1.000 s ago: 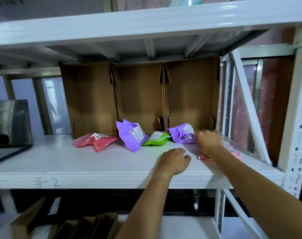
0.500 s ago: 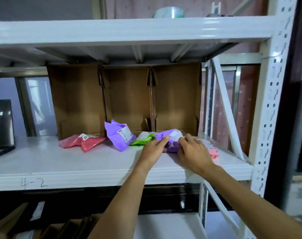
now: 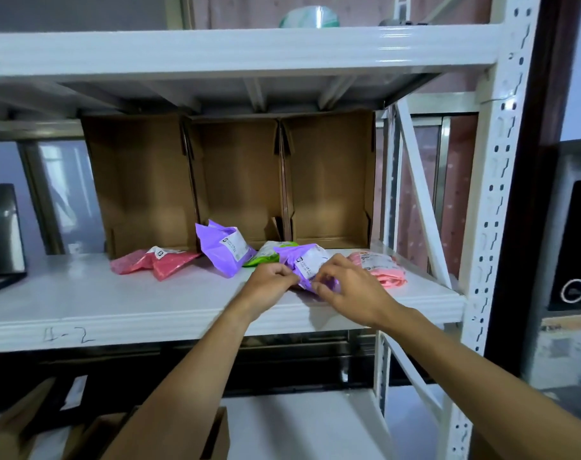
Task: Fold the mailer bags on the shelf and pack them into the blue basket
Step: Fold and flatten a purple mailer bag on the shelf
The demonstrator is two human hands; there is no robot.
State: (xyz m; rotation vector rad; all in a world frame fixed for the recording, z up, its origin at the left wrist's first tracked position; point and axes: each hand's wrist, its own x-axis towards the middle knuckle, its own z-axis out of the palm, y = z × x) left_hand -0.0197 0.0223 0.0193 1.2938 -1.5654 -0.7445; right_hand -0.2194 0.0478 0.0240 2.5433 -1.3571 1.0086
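Several mailer bags lie on the white shelf (image 3: 83, 303). A crumpled purple mailer bag (image 3: 304, 262) with a white label sits near the shelf's front right; my left hand (image 3: 270, 283) pinches its left edge and my right hand (image 3: 343, 290) grips its lower right part. Behind it stand a second purple bag (image 3: 224, 250), upright, and a green bag (image 3: 265, 255). A red bag (image 3: 159, 262) lies to the left and a pink bag (image 3: 382, 270) to the right. No blue basket is in view.
Three open cardboard boxes (image 3: 236, 180) line the back of the shelf. A white upright post (image 3: 494, 227) and a diagonal brace (image 3: 418, 200) bound the right side. Brown cardboard (image 3: 116, 433) sits on the lower level. A dark panel (image 3: 0, 234) stands at far left.
My left hand moved from the bare shelf front to the purple bag. Both hands now hold that bag and have drawn it nearer the shelf's front edge. The camera shifted right.
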